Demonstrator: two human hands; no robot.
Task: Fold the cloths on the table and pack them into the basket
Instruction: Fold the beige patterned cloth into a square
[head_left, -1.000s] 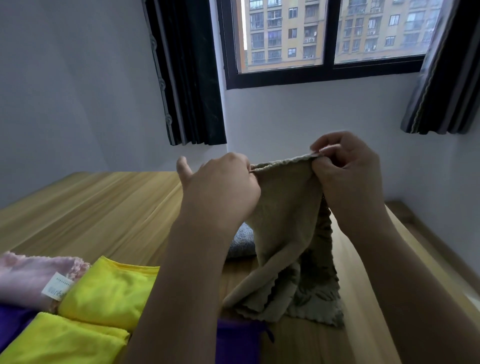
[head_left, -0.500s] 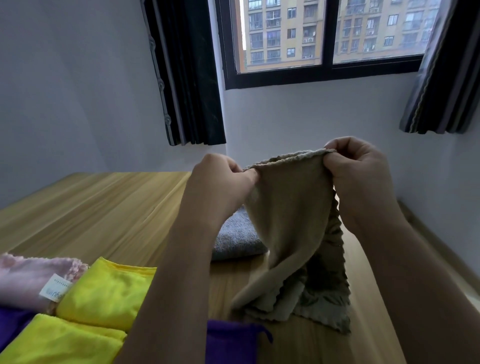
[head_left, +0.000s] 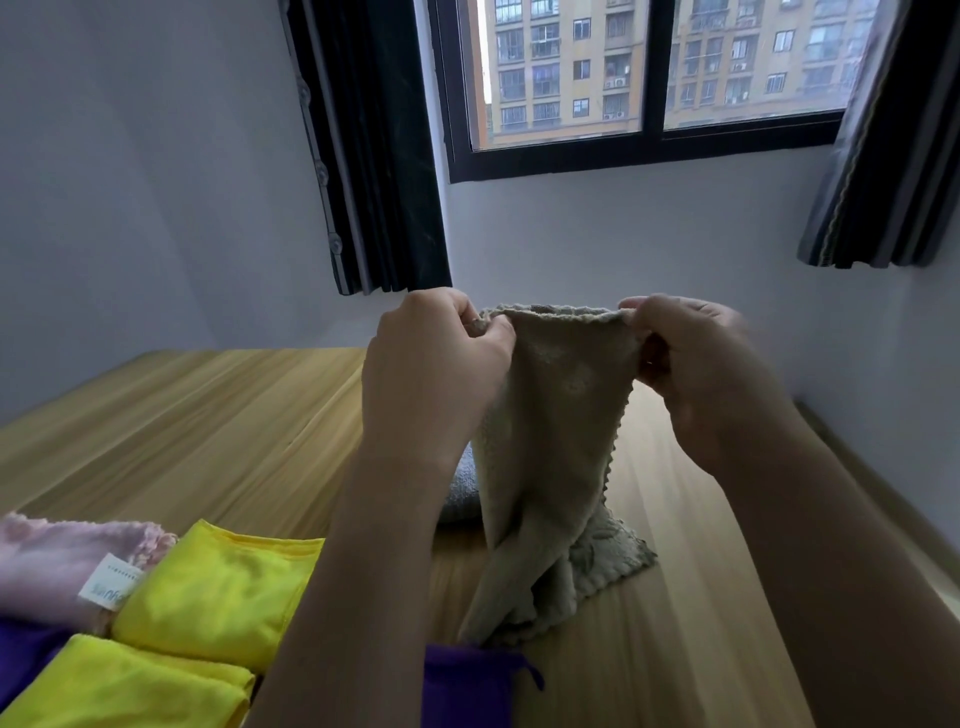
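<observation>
The wooden table (head_left: 197, 415) runs out ahead of me toward the wall, and no basket is in view, so packing must wait; the job now, as I judge it, is getting this cloth square before any fold. At my near left lie the folded ones: two yellow cloths (head_left: 218, 587), a pink cloth (head_left: 52, 566) with its label showing, and purple cloth (head_left: 467, 686) at the near edge; a grey cloth (head_left: 462, 488) sits on the table behind the one I hold. The beige cloth (head_left: 550, 441) hangs between my hands, its top hem stretched level, its lower part bunched and resting on the table. My left hand (head_left: 431, 364) pinches one top corner, fingers curled round it; my right hand (head_left: 691, 358) pinches the other corner likewise. To do it well I should draw the corners apart until the hem is taut, lift enough that the crumpled tail drops free and hangs flat, then lay it down clear of the grey cloth; folding it while the bottom is twisted would likely trap a crease.
</observation>
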